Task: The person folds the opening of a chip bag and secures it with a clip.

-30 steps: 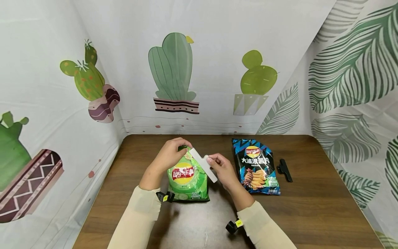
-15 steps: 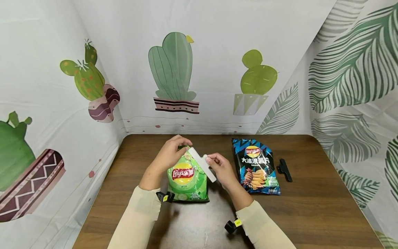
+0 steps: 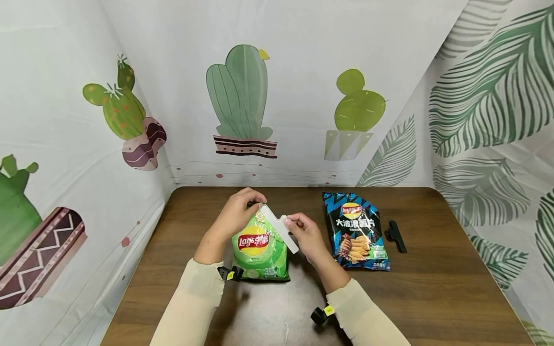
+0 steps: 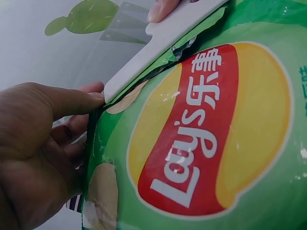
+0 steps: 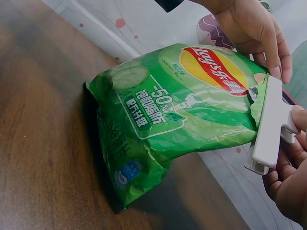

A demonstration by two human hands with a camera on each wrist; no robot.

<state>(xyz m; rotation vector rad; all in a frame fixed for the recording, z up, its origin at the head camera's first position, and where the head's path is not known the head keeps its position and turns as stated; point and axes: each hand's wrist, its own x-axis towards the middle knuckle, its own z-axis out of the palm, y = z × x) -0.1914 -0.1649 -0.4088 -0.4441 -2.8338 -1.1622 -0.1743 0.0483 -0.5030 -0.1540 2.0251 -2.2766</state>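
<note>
A green bag of potato chips (image 3: 259,262) stands on the table, its torn upper right edge slanting. Along that edge lies a white bag clip (image 3: 279,228), which my right hand (image 3: 309,235) pinches by its handle between thumb and fingers. In the right wrist view the bag's edge meets the clip (image 5: 269,124); whether its two bars press on the bag I cannot tell. My left hand (image 3: 235,211) pinches the bag's top corner, thumb in front, at the clip's upper end. The left wrist view shows the thumb of this left hand (image 4: 38,129) touching the clip's tip.
A blue and black chip bag (image 3: 355,235) with a cut top corner lies to the right. Beside it is a black bag clip (image 3: 396,236). The brown wooden table (image 3: 433,298) ends at a printed cloth backdrop (image 3: 298,96).
My right hand and the white clip have shifted slightly left, closer along the green bag's torn edge. The left hand stays at the corner almost without moving.
</note>
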